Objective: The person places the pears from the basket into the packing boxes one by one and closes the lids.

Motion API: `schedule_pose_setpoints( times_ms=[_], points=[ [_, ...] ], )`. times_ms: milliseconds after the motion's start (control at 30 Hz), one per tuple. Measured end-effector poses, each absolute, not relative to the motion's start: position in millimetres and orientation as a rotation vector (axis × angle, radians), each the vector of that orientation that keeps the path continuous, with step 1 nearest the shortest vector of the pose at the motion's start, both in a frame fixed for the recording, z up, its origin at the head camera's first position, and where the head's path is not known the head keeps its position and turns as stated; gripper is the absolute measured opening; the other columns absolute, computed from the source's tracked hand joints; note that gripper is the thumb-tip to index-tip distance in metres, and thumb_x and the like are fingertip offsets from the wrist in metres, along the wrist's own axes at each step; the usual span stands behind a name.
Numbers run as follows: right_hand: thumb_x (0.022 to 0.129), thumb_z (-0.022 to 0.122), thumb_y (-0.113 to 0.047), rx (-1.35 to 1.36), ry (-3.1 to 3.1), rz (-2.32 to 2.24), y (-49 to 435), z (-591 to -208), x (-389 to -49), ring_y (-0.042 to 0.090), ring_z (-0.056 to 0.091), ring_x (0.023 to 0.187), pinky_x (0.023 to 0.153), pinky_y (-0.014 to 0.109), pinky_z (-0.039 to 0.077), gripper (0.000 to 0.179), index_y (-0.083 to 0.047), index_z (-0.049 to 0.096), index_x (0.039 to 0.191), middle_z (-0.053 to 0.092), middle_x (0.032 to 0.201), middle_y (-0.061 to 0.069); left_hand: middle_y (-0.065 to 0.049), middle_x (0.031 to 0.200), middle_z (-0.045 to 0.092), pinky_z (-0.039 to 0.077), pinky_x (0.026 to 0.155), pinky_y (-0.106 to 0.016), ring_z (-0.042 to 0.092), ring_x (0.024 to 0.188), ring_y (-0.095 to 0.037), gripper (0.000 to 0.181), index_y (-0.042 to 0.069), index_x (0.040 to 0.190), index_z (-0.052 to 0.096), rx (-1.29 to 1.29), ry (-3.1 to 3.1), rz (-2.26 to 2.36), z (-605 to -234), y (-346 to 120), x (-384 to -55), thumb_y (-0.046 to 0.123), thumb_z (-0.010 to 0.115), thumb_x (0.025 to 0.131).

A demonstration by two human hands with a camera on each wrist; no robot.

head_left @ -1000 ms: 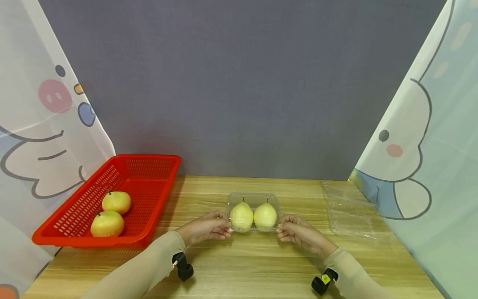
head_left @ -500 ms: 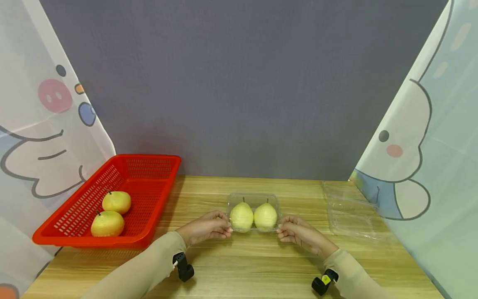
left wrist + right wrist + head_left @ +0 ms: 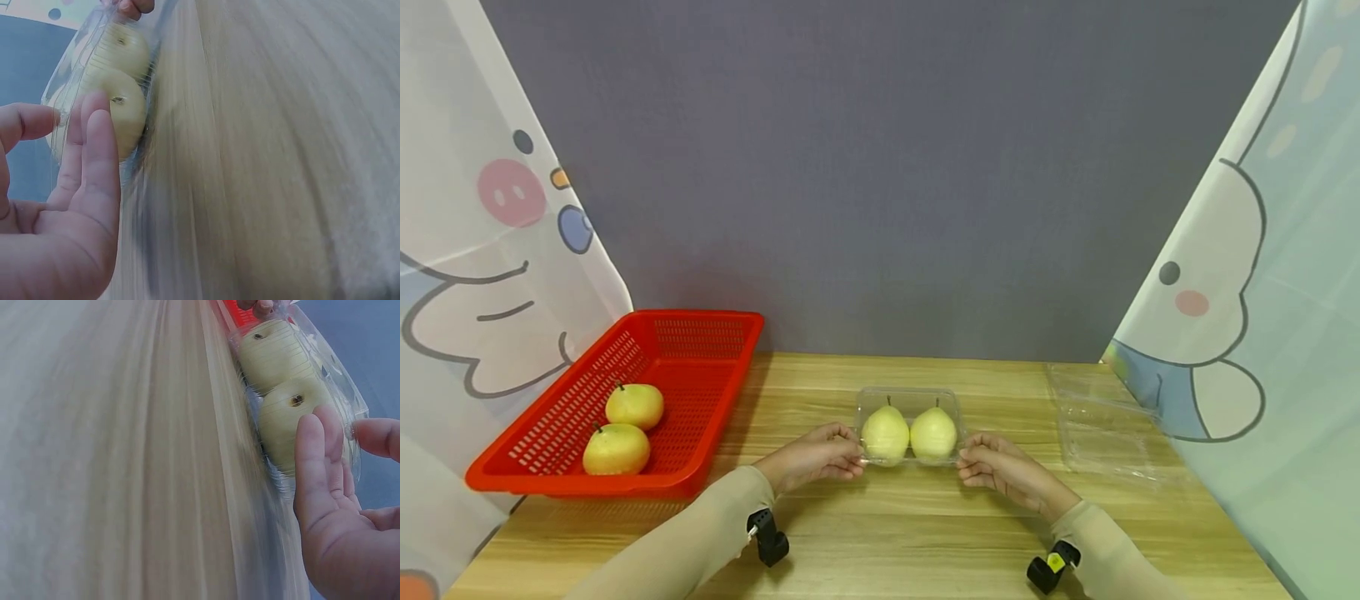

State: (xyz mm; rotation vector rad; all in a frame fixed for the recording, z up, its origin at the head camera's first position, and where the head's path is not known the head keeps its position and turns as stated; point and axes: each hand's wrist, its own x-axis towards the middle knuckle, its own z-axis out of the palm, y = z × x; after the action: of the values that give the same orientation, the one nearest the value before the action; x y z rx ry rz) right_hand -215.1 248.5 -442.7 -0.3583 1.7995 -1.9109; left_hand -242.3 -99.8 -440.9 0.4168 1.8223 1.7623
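A clear plastic fruit box (image 3: 910, 392) sits on the wooden table with two yellow pears inside, a left pear (image 3: 885, 433) and a right pear (image 3: 933, 433), their stems up. My left hand (image 3: 815, 457) pinches the near left corner of the box's rim. At the near right corner, my right hand (image 3: 1006, 471) pinches the rim in the same way. In the left wrist view, the thumb and fingers (image 3: 100, 147) come from opposite sides of the plastic edge. The right wrist view has the thumb (image 3: 378, 436) against the edge, with fingers along the box's side.
On the left stands a red plastic basket (image 3: 580, 486) holding a nearer pear (image 3: 616, 450) and a farther pear (image 3: 634, 405). Another clear plastic container (image 3: 1108, 437) lies at the right of the table. A grey panel (image 3: 880, 183) rises behind, with printed cloths on both sides.
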Motion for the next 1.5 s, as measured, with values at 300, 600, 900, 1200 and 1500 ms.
schedule_pose_setpoints(
  times_ms=[300, 600, 900, 1200, 1500],
  points=[
    [0.102, 0.054, -0.014, -0.366, 1.854, -1.884, 249, -441, -213, 0.016, 0.064, 0.09, 0.086, 0.029, 0.056, 0.035, 0.011, 0.04, 0.122, 0.059, 0.105, 0.013, -0.019, 0.104, 0.065, 0.057, 0.084, -0.036, 0.067, 0.091, -0.025, 0.036, -0.009, 0.12, 0.045, 0.472, 1.953, 1.717, -439, -99, -242, 0.014, 0.061, 0.097],
    [0.099, 0.053, -0.016, -0.308, 2.077, -1.801, 245, -437, -209, 0.026, 0.062, 0.097, 0.09, 0.035, 0.055, 0.067, 0.015, 0.016, 0.145, 0.059, 0.112, 0.023, -0.021, 0.116, 0.057, 0.055, 0.088, -0.041, 0.066, 0.096, -0.027, 0.062, -0.011, 0.139, 0.035, 0.444, 2.07, 1.681, -435, -98, -239, 0.017, 0.066, 0.094],
    [0.105, 0.05, -0.029, -0.366, 2.417, -1.596, 245, -431, -205, 0.038, 0.055, 0.117, 0.098, 0.049, 0.05, 0.061, 0.007, 0.027, 0.149, 0.047, 0.131, 0.026, -0.023, 0.145, 0.041, 0.05, 0.094, -0.054, 0.05, 0.125, -0.04, 0.073, -0.001, 0.15, 0.034, 0.429, 2.242, 1.618, -427, -99, -237, 0.025, 0.07, 0.092],
    [0.103, 0.055, -0.039, -0.345, 2.624, -1.482, 241, -424, -203, 0.045, 0.04, 0.133, 0.103, 0.057, 0.043, 0.068, 0.0, 0.029, 0.152, 0.034, 0.153, 0.025, -0.026, 0.152, 0.035, 0.042, 0.103, -0.059, 0.038, 0.135, -0.048, 0.073, -0.002, 0.15, 0.037, 0.622, 2.461, 1.477, -425, -99, -237, 0.028, 0.071, 0.093],
    [0.097, 0.068, -0.03, -0.575, 2.847, -1.335, 236, -420, -202, 0.047, 0.037, 0.137, 0.107, 0.062, 0.035, 0.069, -0.001, 0.036, 0.151, 0.036, 0.152, 0.025, -0.018, 0.154, 0.036, 0.037, 0.107, -0.061, 0.04, 0.137, -0.039, 0.074, 0.003, 0.152, 0.037, 0.859, 2.687, 1.231, -421, -96, -234, 0.032, 0.071, 0.093]
  ],
)
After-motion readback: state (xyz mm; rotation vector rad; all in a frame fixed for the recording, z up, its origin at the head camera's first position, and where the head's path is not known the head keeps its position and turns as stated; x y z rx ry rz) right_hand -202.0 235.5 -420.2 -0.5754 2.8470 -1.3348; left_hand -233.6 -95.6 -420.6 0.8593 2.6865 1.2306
